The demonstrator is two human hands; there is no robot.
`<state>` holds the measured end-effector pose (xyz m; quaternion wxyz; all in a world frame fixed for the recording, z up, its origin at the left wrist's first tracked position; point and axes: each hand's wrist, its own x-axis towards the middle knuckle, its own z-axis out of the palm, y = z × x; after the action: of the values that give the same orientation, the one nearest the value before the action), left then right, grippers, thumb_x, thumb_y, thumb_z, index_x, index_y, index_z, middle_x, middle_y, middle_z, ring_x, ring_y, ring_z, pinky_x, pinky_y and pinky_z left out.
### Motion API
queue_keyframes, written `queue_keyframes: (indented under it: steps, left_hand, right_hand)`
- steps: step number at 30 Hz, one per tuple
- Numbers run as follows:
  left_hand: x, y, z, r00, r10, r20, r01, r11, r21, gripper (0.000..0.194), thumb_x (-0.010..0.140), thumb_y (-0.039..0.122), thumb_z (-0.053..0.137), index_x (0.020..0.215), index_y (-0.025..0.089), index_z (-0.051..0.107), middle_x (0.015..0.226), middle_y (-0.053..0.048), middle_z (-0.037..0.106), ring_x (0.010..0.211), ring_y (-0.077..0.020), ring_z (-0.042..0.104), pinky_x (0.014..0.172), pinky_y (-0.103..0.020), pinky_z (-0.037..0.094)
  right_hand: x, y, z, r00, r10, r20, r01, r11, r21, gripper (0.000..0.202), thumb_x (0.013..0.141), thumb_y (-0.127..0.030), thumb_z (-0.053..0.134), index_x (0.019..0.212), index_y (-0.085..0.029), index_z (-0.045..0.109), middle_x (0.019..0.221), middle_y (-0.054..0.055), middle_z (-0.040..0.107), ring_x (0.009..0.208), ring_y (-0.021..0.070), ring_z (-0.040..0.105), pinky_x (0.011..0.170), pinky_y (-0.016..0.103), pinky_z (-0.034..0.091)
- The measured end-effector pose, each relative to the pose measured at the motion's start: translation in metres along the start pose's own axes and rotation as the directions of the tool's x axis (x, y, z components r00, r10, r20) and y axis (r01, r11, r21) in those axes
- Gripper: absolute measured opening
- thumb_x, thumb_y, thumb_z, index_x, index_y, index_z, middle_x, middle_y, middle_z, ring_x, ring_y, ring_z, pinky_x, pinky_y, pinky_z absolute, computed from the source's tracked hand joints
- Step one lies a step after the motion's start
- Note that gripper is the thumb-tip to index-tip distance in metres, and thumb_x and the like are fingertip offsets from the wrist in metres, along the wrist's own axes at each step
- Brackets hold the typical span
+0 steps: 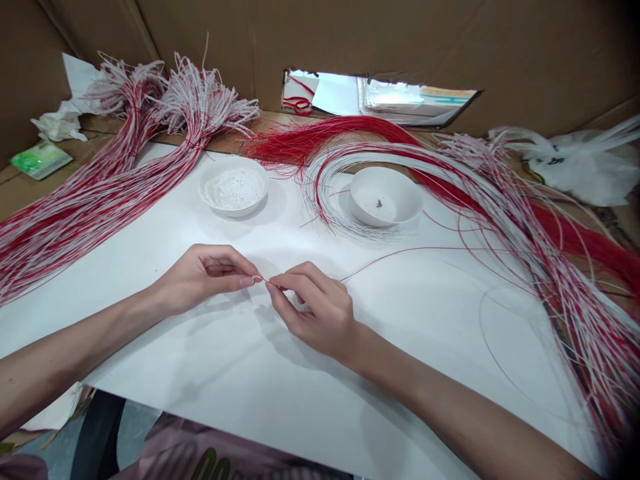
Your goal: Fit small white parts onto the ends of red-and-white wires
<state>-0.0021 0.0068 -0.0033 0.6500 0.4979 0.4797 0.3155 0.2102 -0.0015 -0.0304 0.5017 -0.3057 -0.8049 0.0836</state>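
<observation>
Between my two hands, over the white sheet (210, 360), is a thin red-and-white cord (259, 278). My left hand (215, 273) pinches its whitish looped end between thumb and forefinger. Just to the right, my right hand (315, 303) pinches the red part close by, so the fingertips of both hands nearly meet. A single red strand (395, 252) runs from behind my right hand toward the bundles on the right. Beyond my hands stand a white bowl with white bits in it (233, 212) and a second white bowl (363, 213) with a small dark speck inside.
Bundles of red-and-white cords (165, 167) with beaded-looking white ends lie at left. Red strands (360, 125) and white strands (440, 157) curve across the back right. A plastic bag (585, 167) and a green packet (41, 160) lie near the cardboard wall (215, 27), which has a cut-out slot.
</observation>
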Motion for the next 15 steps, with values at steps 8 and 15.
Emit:
queue_keyframes:
  steps: [8, 15]
  left_hand:
    - [0.0004, 0.0013, 0.0000, 0.999, 0.034, 0.012, -0.033, 0.999, -0.018, 0.009, 0.073, 0.020, 0.080, 0.081, 0.021, 0.075, 0.087, 0.001, 0.076, 0.082, -0.0089, 0.070, 0.077, -0.015, 0.054]
    - [0.0013, 0.0010, 0.0002, 0.997, 0.069, 0.029, -0.070, 0.997, 0.022, 0.007, 0.074, 0.019, 0.078, 0.081, 0.022, 0.076, 0.089, 0.001, 0.075, 0.083, -0.0094, 0.069, 0.078, -0.016, 0.054]
  right_hand:
    - [-0.0020, 0.0007, 0.0000, 1.000, -0.008, 0.001, 0.008, 1.000, 0.015, 0.013, 0.082, -0.008, 0.067, 0.087, -0.017, 0.060, 0.072, -0.002, 0.065, 0.059, 0.0054, 0.057, 0.049, 0.018, 0.044]
    - [-0.0023, 0.0012, 0.0004, 1.000, -0.007, 0.007, 0.007, 1.000, 0.019, 0.011, 0.083, -0.009, 0.065, 0.087, -0.018, 0.061, 0.073, -0.002, 0.065, 0.060, 0.0054, 0.058, 0.049, 0.017, 0.044]
